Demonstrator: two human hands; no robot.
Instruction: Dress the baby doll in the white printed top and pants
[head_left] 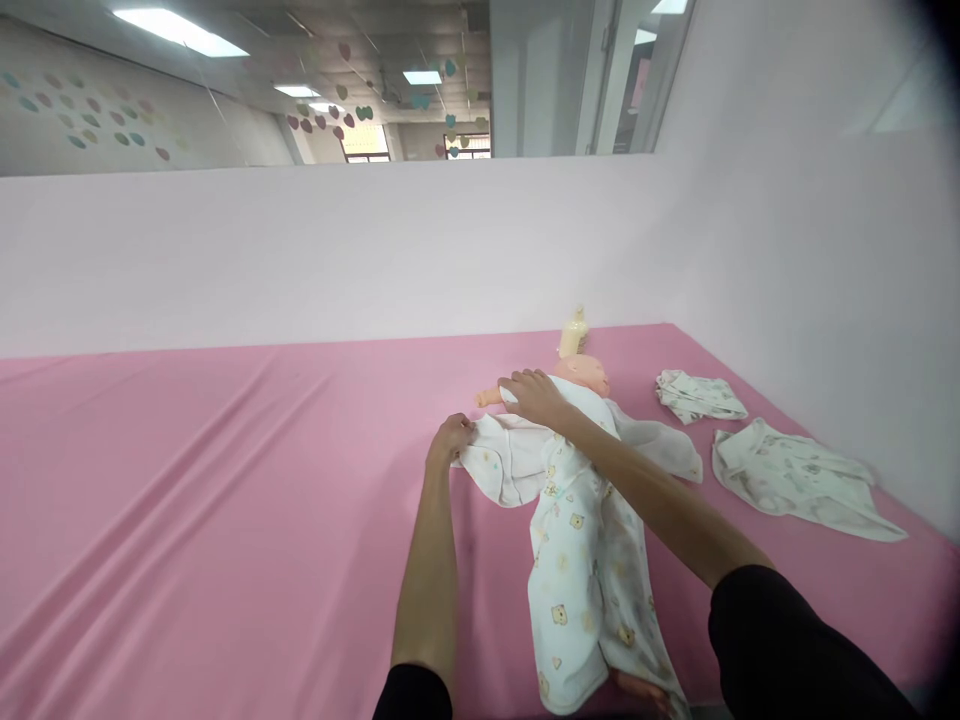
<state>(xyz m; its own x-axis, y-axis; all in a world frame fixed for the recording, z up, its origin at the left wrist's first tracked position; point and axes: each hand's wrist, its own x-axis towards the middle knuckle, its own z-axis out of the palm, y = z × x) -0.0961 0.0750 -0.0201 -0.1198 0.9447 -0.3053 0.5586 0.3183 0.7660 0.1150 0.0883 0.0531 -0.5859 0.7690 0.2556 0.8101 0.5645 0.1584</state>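
A baby doll lies on its back, its head (pixel 583 374) away from me and its bare left-side hand (pixel 489 397) sticking out of a white sleeve. My left hand (pixel 452 440) is closed on the edge of the doll's white baby shirt (pixel 504 460), whose front panel is spread open to the left. Over the doll's sleeved arm, my right hand (pixel 536 397) is closed with its fingers curled on the sleeve. White pants (pixel 570 570) with a bear print cover the doll's legs, and one foot (pixel 640 687) shows below. The shirt's other panel (pixel 660 445) is spread to the right.
A pale yellow baby bottle (pixel 573 335) stands beyond the doll's head. On the right lie a folded printed cloth (pixel 699 397) and a spread white baby garment (pixel 802 475). The pink padded surface (pixel 225 500) is bounded by a white wall (pixel 337 250) behind and another at right.
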